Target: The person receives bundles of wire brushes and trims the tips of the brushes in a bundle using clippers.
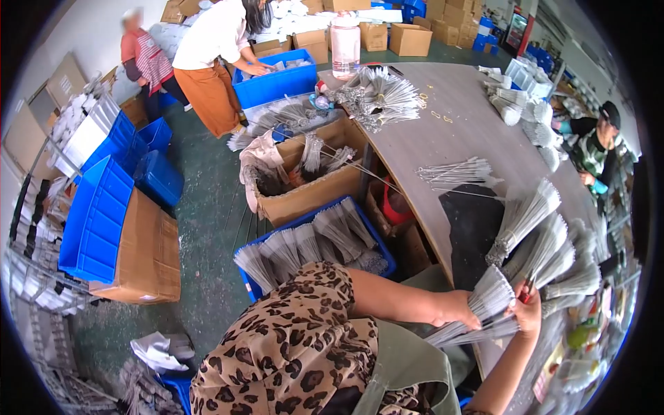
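Note:
My left hand (pixel 458 309) is wrapped round a bundle of thin wire brushes (pixel 490 294) with whitish bristles, held at the table's edge. Close beside it, my right hand (pixel 528 312) is closed on a small red-handled tool (pixel 526 291), whose exact kind is hard to make out; its fingers are near the same bundle. More bundles of brushes (pixel 529 214) lie on the table just beyond my hands, next to a black mat (pixel 470 221). Some loose brushes (pixel 456 173) are spread behind the mat.
A blue crate (pixel 387 266) of brush bundles and a cardboard box (pixel 311 187) stand left of the table (pixel 415 138). A pile of brushes (pixel 380 97) and a pink bottle (pixel 345 45) are at the far end. Co-workers (pixel 207 62) stand at the back and right.

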The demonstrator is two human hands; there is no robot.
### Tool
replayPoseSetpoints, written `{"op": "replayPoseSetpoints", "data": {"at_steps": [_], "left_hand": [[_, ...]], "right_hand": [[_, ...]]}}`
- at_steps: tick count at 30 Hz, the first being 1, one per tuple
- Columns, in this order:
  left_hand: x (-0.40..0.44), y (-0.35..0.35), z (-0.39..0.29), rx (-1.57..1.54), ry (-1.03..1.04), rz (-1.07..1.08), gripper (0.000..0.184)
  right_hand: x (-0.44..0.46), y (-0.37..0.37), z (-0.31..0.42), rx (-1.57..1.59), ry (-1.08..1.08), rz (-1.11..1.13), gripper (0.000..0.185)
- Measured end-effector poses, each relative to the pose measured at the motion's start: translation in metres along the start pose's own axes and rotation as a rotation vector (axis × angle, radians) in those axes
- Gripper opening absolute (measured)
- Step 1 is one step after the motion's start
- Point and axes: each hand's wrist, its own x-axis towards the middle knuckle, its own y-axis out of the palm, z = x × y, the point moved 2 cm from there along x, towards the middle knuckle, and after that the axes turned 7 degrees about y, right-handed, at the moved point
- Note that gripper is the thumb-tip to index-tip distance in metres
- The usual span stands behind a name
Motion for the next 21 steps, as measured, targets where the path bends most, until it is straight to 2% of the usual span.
{"op": "replayPoseSetpoints", "data": {"at_steps": [6, 12, 14, 16, 18, 21], "left_hand": [[0.008, 0.014, 0.002, -0.055, 0.049, -0.018, 0.034], [-0.003, 0.002, 0.016, -0.015, 0.027, -0.094, 0.036], [-0.013, 0.001, 0.009, -0.067, 0.029, -0.169, 0.033], [-0.013, -0.012, 0.017, -0.106, 0.076, -0.041, 0.03], [-0.023, 0.007, -0.011, -0.191, 0.016, -0.069, 0.027], [-0.019, -0.005, 0.005, -0.076, -0.021, -0.176, 0.02]], "right_hand": [[0.005, -0.007, 0.026, -0.063, 0.049, 0.045, 0.033], [-0.004, -0.003, 0.004, -0.105, 0.105, -0.034, 0.034], [-0.001, -0.012, -0.008, -0.157, 0.025, -0.004, 0.027], [-0.004, 0.01, 0.011, -0.279, 0.072, -0.078, 0.022], [-0.005, 0.015, 0.017, -0.285, 0.086, 0.004, 0.022], [-0.01, 0.011, 0.015, -0.222, 0.08, 0.051, 0.03]]}}
